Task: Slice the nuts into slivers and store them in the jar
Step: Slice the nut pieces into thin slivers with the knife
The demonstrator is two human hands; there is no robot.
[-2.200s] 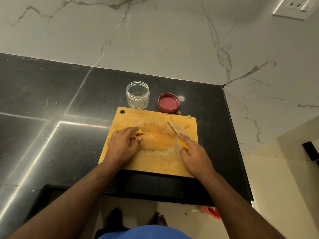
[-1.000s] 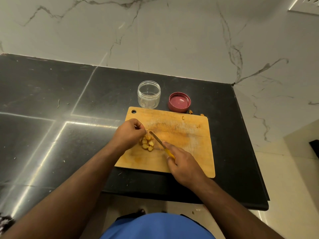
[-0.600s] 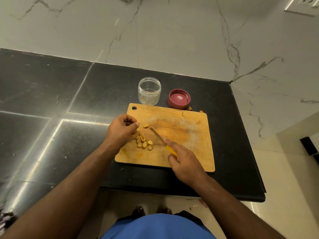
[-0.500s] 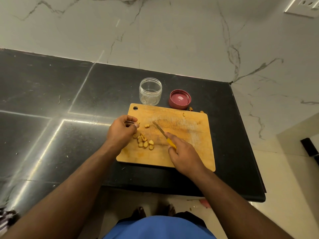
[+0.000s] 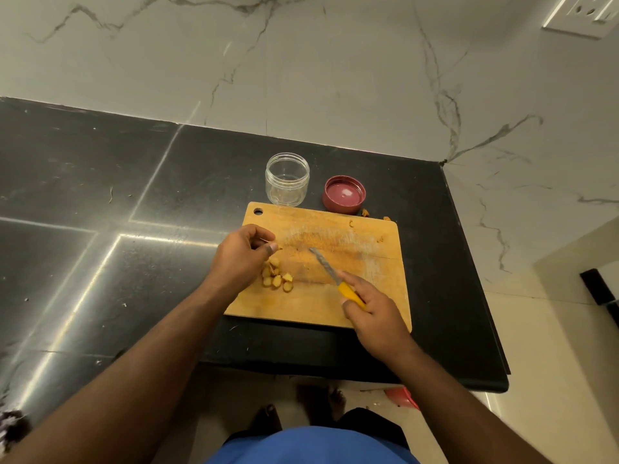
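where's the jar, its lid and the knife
jar (image 5: 287, 179): head view, on its clear side wall
lid (image 5: 344, 194): head view, on its red inner face
knife (image 5: 324, 265): head view, on the middle of the blade

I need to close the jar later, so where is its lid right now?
The red lid lies upside down on the black counter, just right of the empty jar, behind the cutting board's far edge.

Kitchen corner, black counter against veined marble wall.
Polished black stone countertop (image 5: 100, 202) fills frame left and centre, streaked with bright light reflections; grey-veined white marble wall (image 5: 301, 68) across the top; white wall socket (image 5: 582, 15) upper right; cream tiled floor (image 5: 552, 329) at lower right.
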